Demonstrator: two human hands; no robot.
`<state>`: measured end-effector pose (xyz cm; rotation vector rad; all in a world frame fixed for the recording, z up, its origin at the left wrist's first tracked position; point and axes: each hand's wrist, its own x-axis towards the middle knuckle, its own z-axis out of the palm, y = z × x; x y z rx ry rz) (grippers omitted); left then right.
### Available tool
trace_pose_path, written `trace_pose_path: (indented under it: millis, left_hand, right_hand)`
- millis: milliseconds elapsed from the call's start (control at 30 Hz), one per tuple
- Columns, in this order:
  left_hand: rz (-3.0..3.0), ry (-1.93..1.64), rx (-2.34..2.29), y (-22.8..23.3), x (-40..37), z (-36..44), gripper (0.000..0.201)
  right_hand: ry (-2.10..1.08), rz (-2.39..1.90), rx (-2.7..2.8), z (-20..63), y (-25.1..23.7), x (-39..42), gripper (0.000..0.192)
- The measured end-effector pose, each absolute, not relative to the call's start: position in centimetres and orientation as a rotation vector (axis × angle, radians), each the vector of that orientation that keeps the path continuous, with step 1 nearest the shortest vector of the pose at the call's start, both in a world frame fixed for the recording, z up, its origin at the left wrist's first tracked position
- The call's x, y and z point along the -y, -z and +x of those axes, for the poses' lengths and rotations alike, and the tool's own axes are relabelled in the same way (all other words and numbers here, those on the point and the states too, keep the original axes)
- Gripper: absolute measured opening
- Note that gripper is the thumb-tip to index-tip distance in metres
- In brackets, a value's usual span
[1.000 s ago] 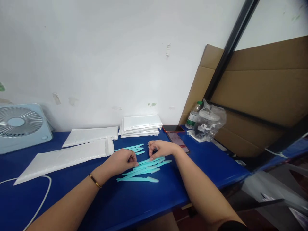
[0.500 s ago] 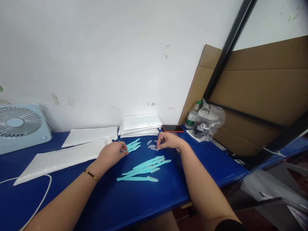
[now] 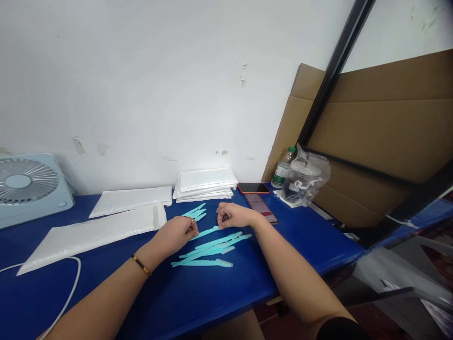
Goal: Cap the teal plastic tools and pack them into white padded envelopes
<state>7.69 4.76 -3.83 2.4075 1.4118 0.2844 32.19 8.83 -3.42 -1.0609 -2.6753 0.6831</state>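
I had one teal stick (image 3: 207, 232) between my two hands, lying just above the loose pile of teal sticks (image 3: 212, 249) on the blue table (image 3: 198, 297). My left hand (image 3: 176, 234) was curled, fingertips pinched on the stick's near end; my right hand (image 3: 233, 216) was curled too, fingers closed at the stick's far tip, though whether they pinched the tip itself or a small cap on it, I could not tell at that size. Judging by that, I was in the middle of handling a single stick picked out from the pile, working on its tip. A smaller bunch of teal sticks (image 3: 195, 211) lay beyond the pile, toward the stack of white envelopes (image 3: 205, 183) at the wall. Left of the pile lay a long white padded mailer (image 3: 95, 231); right of it a phone (image 3: 261, 206) lay face up. The next move, I reckoned, called for a steady two-ended grip and a fine pull or push at the tip, without sweeping the pile underneath.
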Motion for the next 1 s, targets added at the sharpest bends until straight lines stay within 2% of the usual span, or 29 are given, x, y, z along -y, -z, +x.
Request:
trace_pose_path:
  millis: [233,367,533,633,733,900,1000]
  left_hand:
    - [2.393,-0.381,-1.477,3.9,-5.2,7.1,0.027]
    - [2.423,-0.330,-1.434,4.1,-5.3,7.0,0.023]
    - [2.399,-0.229,-1.636,3.3,-5.6,6.0,0.020]
    - [2.429,-0.227,-1.705,3.0,-5.6,5.6,0.015]
    - [2.524,-0.337,-1.727,3.0,-5.2,5.9,0.023]
    - [2.471,-0.419,-1.432,3.0,-3.7,7.6,0.025]
    - [2.453,-0.344,-1.301,3.0,-3.2,8.6,0.027]
  right_hand:
    - [-0.633,-1.160,2.551,33.1,3.4,-9.3,0.012]
    - [-0.598,-1.149,2.558,32.8,3.6,-9.3,0.012]
    - [-0.572,-1.297,2.450,34.3,3.5,-9.7,0.014]
    - [-0.652,-1.280,2.447,35.3,2.6,-9.3,0.019]
    - [-0.814,-1.227,2.564,35.6,1.5,-8.4,0.023]
    - [-1.027,-1.312,2.775,34.9,1.4,-8.0,0.032]
    - [-1.041,-1.195,2.779,34.4,1.8,-8.2,0.031]
